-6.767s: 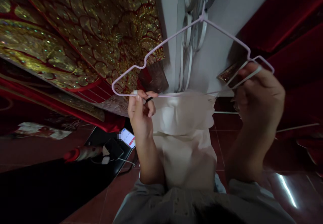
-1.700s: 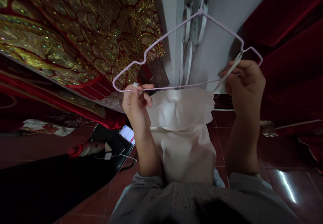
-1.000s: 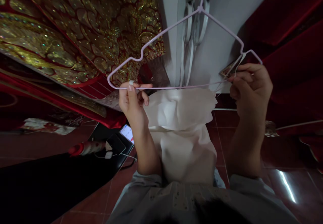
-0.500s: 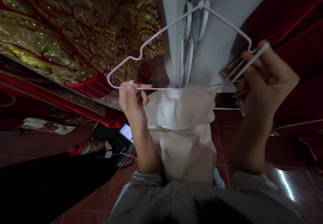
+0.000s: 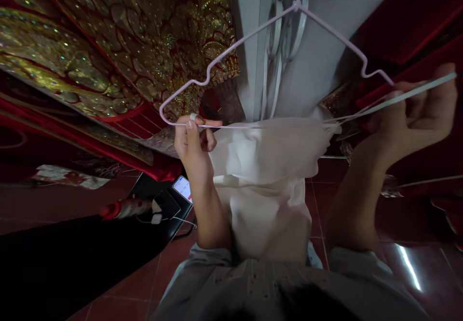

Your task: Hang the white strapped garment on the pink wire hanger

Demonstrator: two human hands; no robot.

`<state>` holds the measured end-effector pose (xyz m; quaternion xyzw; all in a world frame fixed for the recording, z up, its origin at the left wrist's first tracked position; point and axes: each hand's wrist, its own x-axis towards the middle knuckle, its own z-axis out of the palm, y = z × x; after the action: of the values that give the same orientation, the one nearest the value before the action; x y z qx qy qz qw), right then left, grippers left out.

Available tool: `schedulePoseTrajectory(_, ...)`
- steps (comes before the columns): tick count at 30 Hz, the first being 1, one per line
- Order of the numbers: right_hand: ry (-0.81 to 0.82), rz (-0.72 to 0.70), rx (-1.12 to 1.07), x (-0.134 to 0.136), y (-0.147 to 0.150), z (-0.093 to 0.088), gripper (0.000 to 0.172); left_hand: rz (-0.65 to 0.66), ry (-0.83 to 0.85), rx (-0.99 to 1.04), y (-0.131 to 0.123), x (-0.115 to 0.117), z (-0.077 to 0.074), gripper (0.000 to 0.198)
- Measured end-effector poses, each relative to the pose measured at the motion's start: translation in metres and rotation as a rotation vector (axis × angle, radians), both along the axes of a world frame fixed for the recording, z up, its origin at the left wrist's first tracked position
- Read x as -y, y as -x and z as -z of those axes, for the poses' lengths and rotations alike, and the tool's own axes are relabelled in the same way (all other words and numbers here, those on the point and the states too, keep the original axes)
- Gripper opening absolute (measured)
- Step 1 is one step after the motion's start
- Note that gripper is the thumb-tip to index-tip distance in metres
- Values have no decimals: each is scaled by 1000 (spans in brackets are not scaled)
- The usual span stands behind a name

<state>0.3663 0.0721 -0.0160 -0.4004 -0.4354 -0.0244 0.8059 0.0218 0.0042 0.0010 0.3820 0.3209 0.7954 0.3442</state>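
A pale pink clothes hanger (image 5: 249,37) hangs in front of me, its hook running out of the top of the view. Near its left corner, my left hand (image 5: 195,138) pinches the bottom bar between thumb and fingers; a white band circles one finger. A cream-coloured garment (image 5: 267,167) drapes down from the bar toward my lap. At the hanger's right end, my right hand (image 5: 415,113) holds a thin white strap (image 5: 415,91) stretched taut from the garment's upper right corner. Its fingers partly hide the hanger's right corner.
Gold-sequined red garments (image 5: 173,36) hang at the left, red cloth (image 5: 427,46) at the right. Behind the hanger stands a grey panel with curved metalwork (image 5: 278,60). A black bench (image 5: 141,234) at lower left bears a phone (image 5: 183,188) and a red-capped bottle (image 5: 125,208).
My right hand has moved outward to the right, drawing the strap longer and pulling the garment's corner along. The hanger has shifted slightly right. My left hand keeps its pinch.
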Motion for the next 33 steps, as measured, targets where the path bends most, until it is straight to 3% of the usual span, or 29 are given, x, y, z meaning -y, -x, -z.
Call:
schedulePoseTrajectory(3, -240, 59, 13, 11, 14, 1, 42, 16, 36, -5, -2, 1, 2, 45)
schedulePoseTrajectory(5, -291, 60, 29, 24, 29, 1, 45, 2, 53, -26, -3, 1, 2, 46)
schedulePoseTrajectory(7, -187, -27, 58, 39, 45, 0, 50, -26, 68, -41, -3, 3, 2, 45)
schedulePoseTrajectory(12, 319, -382, 338, 65, 68, 0, 67, -2, 56, -4, -6, 9, -1, 41)
schedulePoseTrajectory(17, 342, -326, 302, 62, 70, 6, 73, -18, 17, -8, 3, 14, 8, 24)
schedulePoseTrajectory(22, 268, -346, 296, 58, 72, 9, 72, -342, -49, -139, 38, 10, 17, 30)
schedulePoseTrajectory(24, 254, -354, 283, 60, 74, 9, 72, -362, -53, -174, 52, 6, 9, 26)
schedulePoseTrajectory(27, 280, -360, 240, 65, 77, 8, 73, -221, -20, -304, 61, -1, -17, 13)
schedulePoseTrajectory(31, 255, -401, 223, 65, 80, 9, 71, 16, -56, -684, 54, -11, -54, 55)
schedulePoseTrajectory(33, 223, -419, 225, 63, 79, 10, 68, 43, -55, -789, 48, -15, -63, 58)
